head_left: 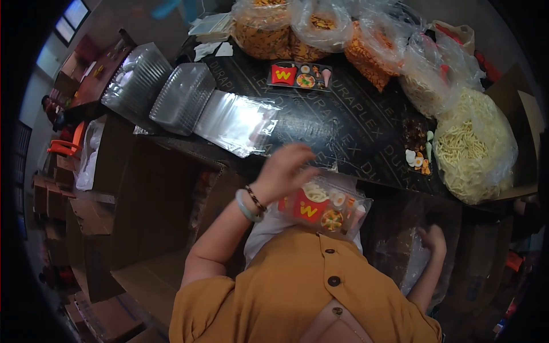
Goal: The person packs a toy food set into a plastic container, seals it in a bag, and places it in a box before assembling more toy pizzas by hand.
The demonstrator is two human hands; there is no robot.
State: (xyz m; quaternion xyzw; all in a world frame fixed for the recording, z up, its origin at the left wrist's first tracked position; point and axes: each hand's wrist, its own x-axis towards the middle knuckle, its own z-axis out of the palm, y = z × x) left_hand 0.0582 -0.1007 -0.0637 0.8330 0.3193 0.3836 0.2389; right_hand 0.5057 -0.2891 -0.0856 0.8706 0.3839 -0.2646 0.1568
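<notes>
My left hand [287, 171], a bangle and a dark bracelet at its wrist, hovers above a clear plastic pack [334, 208] in my lap. Its fingers are spread and hold nothing. Inside the pack are a red fries carton with a yellow W, pale fries, egg pieces and a round pizza piece. Low on the right, my right hand [433, 239] is beside a clear plastic bag [409, 257], thumb apart from the fingers; nothing shows in it. A similar filled tray [301, 76] lies on the black table [360, 143].
Stacked clear containers [183, 97] and flat plastic sleeves [237, 123] occupy the table's left. Bags of orange pieces [263, 37] line the back; a bag of pale fries [474, 146] stands right, near small loose pieces [418, 162]. An open cardboard box [154, 211] is on my left.
</notes>
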